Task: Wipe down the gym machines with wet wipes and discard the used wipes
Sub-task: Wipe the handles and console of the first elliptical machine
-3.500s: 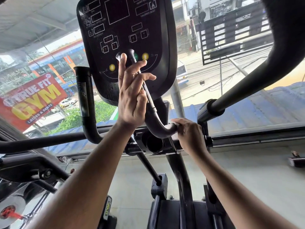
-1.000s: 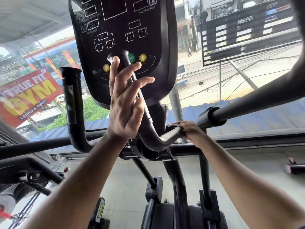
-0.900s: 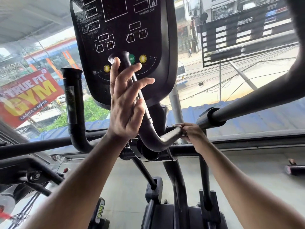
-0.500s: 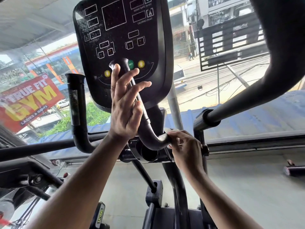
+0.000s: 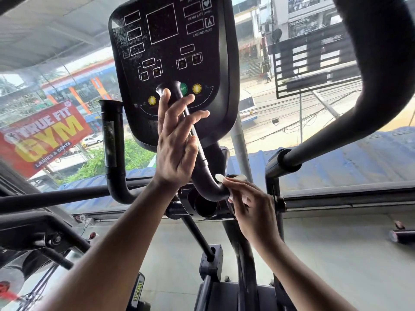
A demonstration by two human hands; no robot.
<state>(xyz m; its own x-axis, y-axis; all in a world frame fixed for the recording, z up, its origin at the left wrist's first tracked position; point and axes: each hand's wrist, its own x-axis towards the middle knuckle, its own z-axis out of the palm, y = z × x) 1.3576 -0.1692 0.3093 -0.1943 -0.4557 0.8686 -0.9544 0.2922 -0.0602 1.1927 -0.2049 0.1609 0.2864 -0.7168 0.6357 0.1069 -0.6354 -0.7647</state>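
Most of the white wet wipe [image 5: 221, 178] is lying hidden under the right hand [image 5: 253, 207], which is pinching it against the bend of the black curved handle [image 5: 205, 176], just below the console [image 5: 173, 63]. Only two small crumpled bits are showing. The left hand [image 5: 176, 149] is resting straight-fingered and released along the handle's upright part, in front of the console. The console's top edge is being cut off by the frame.

red gym banner [image 5: 42, 135], parked cars [image 5: 92, 139], overhead wires [image 5: 298, 108]
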